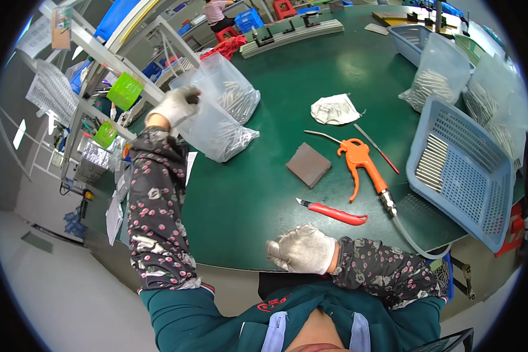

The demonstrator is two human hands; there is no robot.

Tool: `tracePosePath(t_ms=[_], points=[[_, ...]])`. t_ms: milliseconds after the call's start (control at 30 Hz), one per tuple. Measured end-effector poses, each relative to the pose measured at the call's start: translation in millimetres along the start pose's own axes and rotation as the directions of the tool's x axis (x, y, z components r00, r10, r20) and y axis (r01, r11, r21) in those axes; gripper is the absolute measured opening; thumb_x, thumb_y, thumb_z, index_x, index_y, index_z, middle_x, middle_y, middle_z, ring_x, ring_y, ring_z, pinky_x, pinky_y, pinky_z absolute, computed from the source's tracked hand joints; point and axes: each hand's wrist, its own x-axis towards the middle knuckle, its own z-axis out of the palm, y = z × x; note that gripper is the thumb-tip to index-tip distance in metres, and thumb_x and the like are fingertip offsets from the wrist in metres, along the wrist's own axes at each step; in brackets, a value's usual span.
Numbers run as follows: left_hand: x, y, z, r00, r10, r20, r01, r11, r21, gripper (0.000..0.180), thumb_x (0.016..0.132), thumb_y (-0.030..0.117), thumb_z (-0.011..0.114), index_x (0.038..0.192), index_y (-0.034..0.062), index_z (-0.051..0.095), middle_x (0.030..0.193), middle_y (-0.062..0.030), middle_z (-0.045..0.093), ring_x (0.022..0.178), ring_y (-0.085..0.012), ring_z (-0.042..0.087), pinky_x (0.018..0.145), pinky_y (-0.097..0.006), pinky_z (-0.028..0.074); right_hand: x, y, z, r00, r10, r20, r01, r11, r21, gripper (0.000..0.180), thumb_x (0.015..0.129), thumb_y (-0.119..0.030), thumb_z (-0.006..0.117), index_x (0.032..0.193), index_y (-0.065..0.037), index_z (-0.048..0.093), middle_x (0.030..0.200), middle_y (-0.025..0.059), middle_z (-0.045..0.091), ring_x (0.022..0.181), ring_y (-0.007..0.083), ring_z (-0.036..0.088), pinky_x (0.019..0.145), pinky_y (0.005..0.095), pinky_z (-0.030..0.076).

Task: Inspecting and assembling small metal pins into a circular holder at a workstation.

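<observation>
My left hand (177,105), in a white work glove, is raised at the mouth of a clear plastic bag (208,134) holding slim metal pins. Its fingers are curled closed; whatever they grip is hidden. A second clear bag of pins (236,94) stands right behind. At the table's near edge lies my gloved right hand (302,249), fingers curled together, with their inner side out of sight. Just beyond it is a red-handled craft knife (337,213). Farther off are a brown square block (308,165), an orange air blow gun (362,164) with its hose, and a thin red-handled file (376,148).
A crumpled white cloth (335,110) lies on the green table (246,205). At right, a blue basket (460,193) holds a row of metal pins, with more bagged pins (431,85) behind. A metal rack (102,58) stands left. A person (220,14) sits in the background.
</observation>
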Motion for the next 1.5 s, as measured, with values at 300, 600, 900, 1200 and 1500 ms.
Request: tracePosePath(t_ms=[300, 600, 900, 1200, 1500], points=[[-83, 115, 38, 0.701, 0.494, -0.515, -0.545, 0.837, 0.061, 0.022, 0.077, -0.001, 0.061, 0.098, 0.0024, 0.059, 0.08, -0.0092, 0.059, 0.071, -0.0209, 0.059, 0.064, -0.029, 0.047, -3, -7, -1, 0.973, -0.075, -0.218, 0.088, 0.995, 0.052, 0.021, 0.081, -0.022, 0.054, 0.073, -0.004, 0.049, 0.056, 0.0131, 0.052, 0.058, 0.0341, 0.056, 0.053, 0.0442, 0.045], [-141, 167, 149, 0.829, 0.329, -0.452, -0.515, 0.765, -0.387, 0.025, 0.072, -0.004, 0.065, 0.095, 0.0036, 0.059, 0.078, -0.0081, 0.059, 0.067, -0.0202, 0.059, 0.064, -0.03, 0.047, -75, -52, -161, 0.918, 0.199, -0.344, -0.291, 0.926, -0.24, 0.016, 0.076, -0.019, 0.057, 0.073, -0.004, 0.056, 0.062, 0.0136, 0.056, 0.061, 0.0322, 0.059, 0.056, 0.0427, 0.047], [-142, 155, 198, 0.841, 0.176, -0.511, -0.408, 0.826, -0.388, 0.021, 0.072, -0.005, 0.064, 0.091, 0.0026, 0.06, 0.076, -0.0094, 0.058, 0.069, -0.0251, 0.058, 0.064, -0.033, 0.046, -144, 92, -252, 0.35, 0.936, 0.046, -0.814, 0.328, -0.48, 0.097, 0.062, -0.056, 0.068, 0.133, 0.003, 0.035, 0.124, 0.025, 0.048, 0.117, 0.0351, 0.046, 0.099, 0.0354, 0.036], [-143, 149, 203, 0.884, 0.24, -0.402, -0.402, 0.83, -0.388, 0.016, 0.074, 0.0, 0.064, 0.088, 0.0053, 0.059, 0.074, -0.0103, 0.056, 0.068, -0.0263, 0.056, 0.062, -0.034, 0.044, -140, 112, -201, 0.352, 0.93, 0.108, -0.785, 0.356, -0.506, 0.119, 0.047, -0.052, 0.076, 0.137, 0.005, 0.023, 0.138, 0.0283, 0.025, 0.13, 0.0402, 0.024, 0.104, 0.0428, 0.03], [-145, 143, 202, 0.903, 0.276, -0.33, -0.407, 0.796, -0.449, 0.018, 0.073, -0.002, 0.064, 0.089, 0.0052, 0.058, 0.074, -0.0097, 0.056, 0.066, -0.026, 0.054, 0.061, -0.034, 0.044, -140, 103, -198, 0.47, 0.881, -0.049, -0.766, 0.38, -0.518, 0.089, 0.053, -0.04, 0.071, 0.122, 0.009, 0.041, 0.123, 0.0291, 0.041, 0.115, 0.0399, 0.042, 0.093, 0.0433, 0.041]])
